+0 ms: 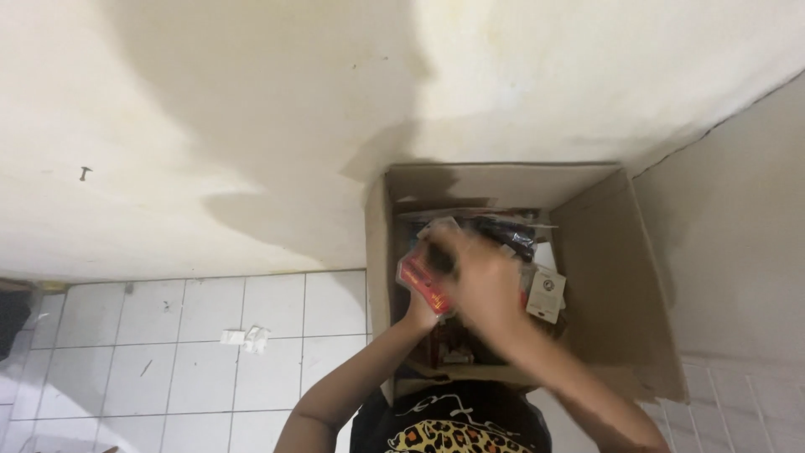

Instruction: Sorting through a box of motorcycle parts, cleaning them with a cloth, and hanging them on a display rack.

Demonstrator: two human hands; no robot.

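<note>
Both hands point(470, 281) inside open box point(620, 285)

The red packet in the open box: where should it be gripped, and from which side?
Probably its free lower end, from above. The red packet lies tilted atop the packed goods in the cardboard box; both hands, left hand and right hand, blurred, already cover its upper part.

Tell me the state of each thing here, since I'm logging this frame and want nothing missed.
cardboard box: open, flaps up, in the corner, part full of packets.
red packet: held over the box, blurred.
left hand: under the red packet, grip blurred.
right hand: over the packets, grip blurred.
white tag: in the box, beside the right hand.
paper scraps: crumpled on the tiled floor.
</note>
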